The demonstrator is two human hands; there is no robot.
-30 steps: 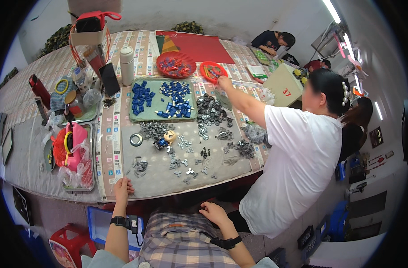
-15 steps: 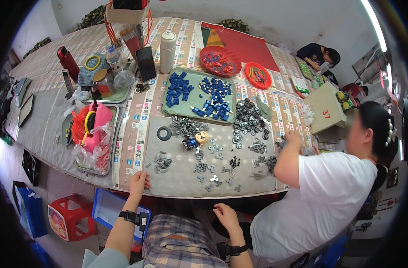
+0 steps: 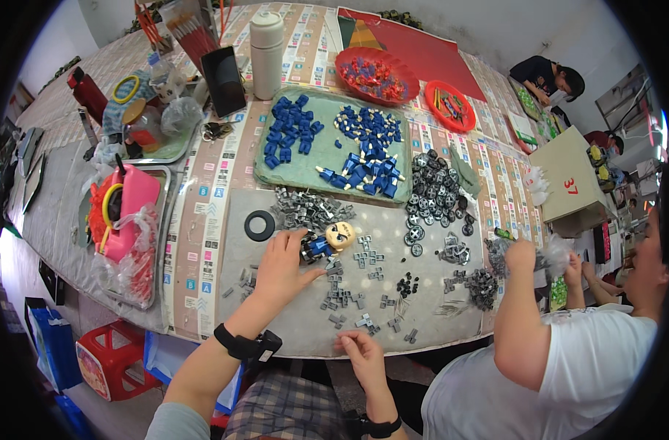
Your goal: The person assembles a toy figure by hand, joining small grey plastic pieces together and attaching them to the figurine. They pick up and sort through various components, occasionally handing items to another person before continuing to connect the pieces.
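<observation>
My left hand [image 3: 281,270] reaches over the table, fingers stretched forward and thumb apart. Its fingertips come right beside a small figure [image 3: 318,248] with a big pale head and blue body; whether they touch it I cannot tell. Beyond the fingers lies a heap of grey plastic parts [image 3: 312,210], with a black ring [image 3: 259,226] to its left. At the table's front edge is my right hand [image 3: 364,358], fingers loosely apart and nothing visible in them. Small grey jointed pieces [image 3: 339,297] and tiny black parts [image 3: 407,284] lie just past it.
A green tray [image 3: 276,173] holds blue parts. Black wheels [image 3: 431,192] are heaped right of it. Behind stand a white bottle [image 3: 267,59], a phone [image 3: 223,82] and red bowls [image 3: 378,73]. A person in a white shirt [image 3: 569,367] works close on my right.
My left hand has moved from the table's front edge forward and right to the figure. My right hand has shifted slightly up to the edge. The view has tilted and come nearer the table.
</observation>
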